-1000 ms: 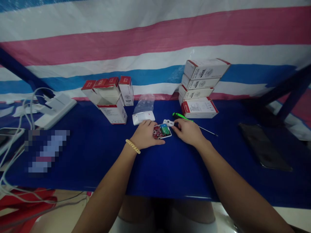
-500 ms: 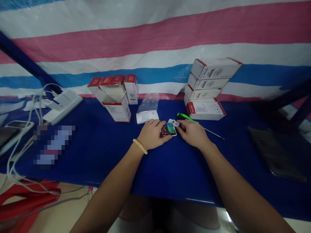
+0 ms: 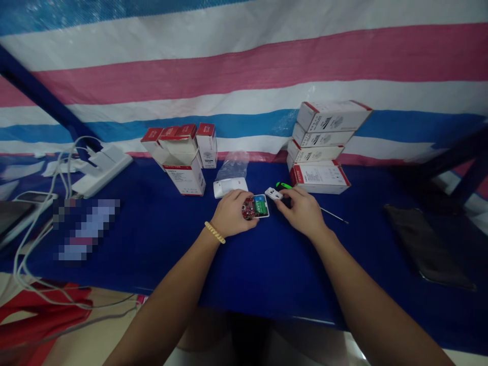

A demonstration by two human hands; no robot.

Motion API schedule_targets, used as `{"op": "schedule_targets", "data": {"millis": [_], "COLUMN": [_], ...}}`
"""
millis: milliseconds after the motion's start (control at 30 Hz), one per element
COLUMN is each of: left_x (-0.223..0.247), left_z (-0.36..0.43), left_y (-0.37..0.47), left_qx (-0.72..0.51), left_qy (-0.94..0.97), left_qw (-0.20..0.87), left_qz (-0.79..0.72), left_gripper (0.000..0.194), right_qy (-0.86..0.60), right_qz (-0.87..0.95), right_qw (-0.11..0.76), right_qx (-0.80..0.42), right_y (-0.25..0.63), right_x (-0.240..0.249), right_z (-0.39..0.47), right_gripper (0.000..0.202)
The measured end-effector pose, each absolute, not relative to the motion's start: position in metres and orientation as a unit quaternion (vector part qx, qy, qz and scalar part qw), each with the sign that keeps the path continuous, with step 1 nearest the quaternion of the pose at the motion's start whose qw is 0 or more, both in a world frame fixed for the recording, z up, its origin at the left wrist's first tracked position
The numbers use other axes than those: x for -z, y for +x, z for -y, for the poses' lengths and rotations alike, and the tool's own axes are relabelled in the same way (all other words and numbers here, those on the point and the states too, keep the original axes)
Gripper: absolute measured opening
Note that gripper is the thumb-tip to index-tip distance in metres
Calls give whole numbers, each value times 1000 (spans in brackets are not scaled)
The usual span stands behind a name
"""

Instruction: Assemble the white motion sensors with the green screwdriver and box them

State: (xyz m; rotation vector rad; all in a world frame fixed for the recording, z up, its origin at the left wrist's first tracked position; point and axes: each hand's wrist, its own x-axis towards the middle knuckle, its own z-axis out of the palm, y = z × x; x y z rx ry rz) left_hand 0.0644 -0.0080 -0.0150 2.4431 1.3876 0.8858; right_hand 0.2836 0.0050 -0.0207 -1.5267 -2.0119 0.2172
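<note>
Near the middle of the table, my left hand (image 3: 231, 213) is closed around the edges of an open white housing with a red circuit board (image 3: 248, 207) and a green-and-blue battery (image 3: 261, 204) in it. My right hand (image 3: 303, 211) pinches a small white plastic part (image 3: 273, 193), a short gap to the right of the housing. Under and behind that hand lies a screwdriver with a green-and-black handle (image 3: 282, 186); its middle is hidden, so I cannot tell whether the fingers touch it. A white plastic cover (image 3: 230, 187) rests just beyond my left hand.
Behind the cover lies a clear plastic bag (image 3: 232, 165). White-and-red boxes (image 3: 186, 180) stand at the back left; more boxes (image 3: 322, 175) are stacked at the back right. A power strip (image 3: 102, 173) with cables is on the left, a dark phone-like slab (image 3: 429, 246) on the right.
My left hand has shifted slightly left with the housing. The gap between it and the white part in my right hand has widened. The view has tilted up a little.
</note>
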Motion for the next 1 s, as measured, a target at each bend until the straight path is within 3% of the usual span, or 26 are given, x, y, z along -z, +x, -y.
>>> {"op": "schedule_targets", "data": {"millis": [333, 733, 1000], "left_x": [13, 17, 10], "left_z": [13, 8, 9], "left_y": [63, 61, 53], "left_qx": [-322, -264, -221], "left_qy": [805, 840, 851], "left_qw": [101, 96, 112], "left_qz": [-488, -465, -464], "left_gripper": [58, 63, 81], "right_qy": [-590, -599, -611], "right_qz": [746, 751, 746], "right_qw": [287, 266, 257], "right_qx": [-115, -77, -69], "right_y": [283, 278, 277], "right_x": [27, 31, 34], "right_z": [-3, 0, -2], "right_gripper": [30, 35, 31]}}
